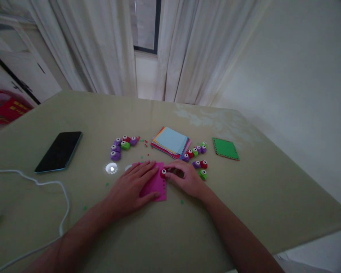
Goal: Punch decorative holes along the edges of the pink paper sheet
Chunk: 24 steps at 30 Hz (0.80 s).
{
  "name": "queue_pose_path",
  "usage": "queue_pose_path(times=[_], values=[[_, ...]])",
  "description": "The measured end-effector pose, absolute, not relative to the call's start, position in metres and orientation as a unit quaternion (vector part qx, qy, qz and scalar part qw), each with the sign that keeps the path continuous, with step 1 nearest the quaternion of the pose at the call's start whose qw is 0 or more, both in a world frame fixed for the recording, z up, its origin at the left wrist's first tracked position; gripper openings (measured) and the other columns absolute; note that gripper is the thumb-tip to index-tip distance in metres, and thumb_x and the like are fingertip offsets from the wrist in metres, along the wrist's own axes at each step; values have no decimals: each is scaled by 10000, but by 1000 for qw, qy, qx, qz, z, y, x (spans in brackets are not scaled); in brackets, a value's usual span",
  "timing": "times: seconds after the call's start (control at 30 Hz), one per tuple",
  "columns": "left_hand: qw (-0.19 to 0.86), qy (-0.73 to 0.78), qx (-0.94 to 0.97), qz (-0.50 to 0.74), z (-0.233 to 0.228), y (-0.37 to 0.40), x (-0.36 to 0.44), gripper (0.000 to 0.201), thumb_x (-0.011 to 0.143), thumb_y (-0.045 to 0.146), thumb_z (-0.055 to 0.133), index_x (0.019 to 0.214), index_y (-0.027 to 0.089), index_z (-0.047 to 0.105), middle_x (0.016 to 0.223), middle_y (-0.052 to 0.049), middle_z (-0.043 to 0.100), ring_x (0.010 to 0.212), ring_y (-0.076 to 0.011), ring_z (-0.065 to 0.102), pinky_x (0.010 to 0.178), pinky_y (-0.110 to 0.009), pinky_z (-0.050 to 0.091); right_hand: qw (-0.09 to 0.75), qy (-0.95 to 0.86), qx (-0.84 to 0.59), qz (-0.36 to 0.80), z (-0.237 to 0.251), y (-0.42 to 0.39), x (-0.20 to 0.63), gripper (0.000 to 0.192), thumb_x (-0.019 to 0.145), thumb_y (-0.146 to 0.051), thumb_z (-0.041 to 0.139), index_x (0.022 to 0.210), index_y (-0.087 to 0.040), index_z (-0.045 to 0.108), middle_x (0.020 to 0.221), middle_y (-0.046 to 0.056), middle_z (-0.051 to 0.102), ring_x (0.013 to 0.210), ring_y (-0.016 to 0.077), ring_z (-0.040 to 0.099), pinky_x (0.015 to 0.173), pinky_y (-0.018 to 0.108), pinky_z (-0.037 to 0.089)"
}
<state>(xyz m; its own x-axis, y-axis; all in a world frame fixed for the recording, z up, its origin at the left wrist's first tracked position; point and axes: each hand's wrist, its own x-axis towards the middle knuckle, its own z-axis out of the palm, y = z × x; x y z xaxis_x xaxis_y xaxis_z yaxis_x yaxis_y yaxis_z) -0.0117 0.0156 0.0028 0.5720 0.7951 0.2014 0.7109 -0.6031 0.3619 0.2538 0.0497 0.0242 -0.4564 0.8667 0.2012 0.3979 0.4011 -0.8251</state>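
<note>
Pressing flat, my left hand [133, 185] lay spread on the pink paper sheet [155, 184], pinning it to the table [170, 235], while my right hand [184, 178] pinched a small red punch [163, 173] seated on the sheet's right edge, where a row of holes already ran. Just beyond the sheet sat the stack of coloured paper [172, 142], with one row of punches [195, 151] to its right and a purple cluster [122, 146] to its left; a green card [226, 148] lay farther right, a phone [59, 151] and white cable [45, 185] well to the left. I judged the sheet could slide under my palm if pressure eased, skewing the hole spacing, and scattered paper bits [143, 148] could jam beneath it. No container was in view; everything lay loose.
</note>
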Motion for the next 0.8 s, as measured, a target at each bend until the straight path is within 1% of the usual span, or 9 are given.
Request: queue_pose_path(times=[0.1,0.17,0.23,0.3,0.4,0.43,0.53,0.67,0.8], values=[[151,447,851,230,11,15,-6,619,1037,559,599,1567,241,565,1612,-104,575,1462,-326,539,1239,-507,406,329,-752,-434,372,23,50,254,225,1014,-313,731,1191,-190,794,1084,83,799,940,205,729,805,320,550],[193,484,807,279,21,16,1,479,1048,522,568,1407,230,689,1418,-107,708,1294,-307,644,1117,-458,500,331,-741,-440,384,22,50,254,217,1009,-283,718,1188,-180,785,1041,78,799,899,197,727,782,313,551],[252,531,756,288,34,20,10,406,1037,512,544,1216,215,756,1150,-91,782,1036,-275,712,916,-391,557,333,-735,-441,393,21,51,253,202,990,-236,714,1172,-175,776,1003,68,798,858,185,721,756,301,545],[301,576,723,236,47,27,18,372,991,511,561,1028,205,768,931,-71,775,829,-252,692,741,-344,516,340,-733,-435,397,20,51,251,203,967,-182,705,1159,-169,768,998,63,801,851,177,718,750,293,540],[304,610,711,172,63,41,27,318,883,493,659,768,202,715,795,-79,728,789,-263,648,676,-330,417,349,-734,-425,398,17,52,250,227,940,-133,686,1153,-164,758,1022,67,805,859,171,717,752,287,540],[307,618,705,165,66,46,29,329,860,504,679,724,204,695,761,-78,712,774,-262,638,656,-324,392,349,-735,-423,398,16,52,250,238,935,-128,684,1159,-165,756,1026,68,804,858,169,716,747,285,540],[355,629,678,135,70,59,35,382,812,560,716,679,204,679,669,-56,678,677,-229,623,591,-297,362,348,-742,-416,394,11,53,250,262,934,-125,682,1182,-170,752,1024,66,801,842,165,710,735,280,540],[435,628,637,101,70,68,39,471,757,648,749,629,205,656,562,-21,612,498,-164,527,503,-279,338,352,-749,-410,384,8,55,248,265,938,-103,677,1185,-165,750,1026,65,802,851,162,715,764,282,543],[456,632,618,104,73,71,40,532,661,702,821,624,210,624,542,-3,588,481,-140,485,479,-261,297,355,-749,-413,376,6,57,247,280,918,-61,680,1173,-154,750,1012,67,800,840,162,711,771,282,538]])
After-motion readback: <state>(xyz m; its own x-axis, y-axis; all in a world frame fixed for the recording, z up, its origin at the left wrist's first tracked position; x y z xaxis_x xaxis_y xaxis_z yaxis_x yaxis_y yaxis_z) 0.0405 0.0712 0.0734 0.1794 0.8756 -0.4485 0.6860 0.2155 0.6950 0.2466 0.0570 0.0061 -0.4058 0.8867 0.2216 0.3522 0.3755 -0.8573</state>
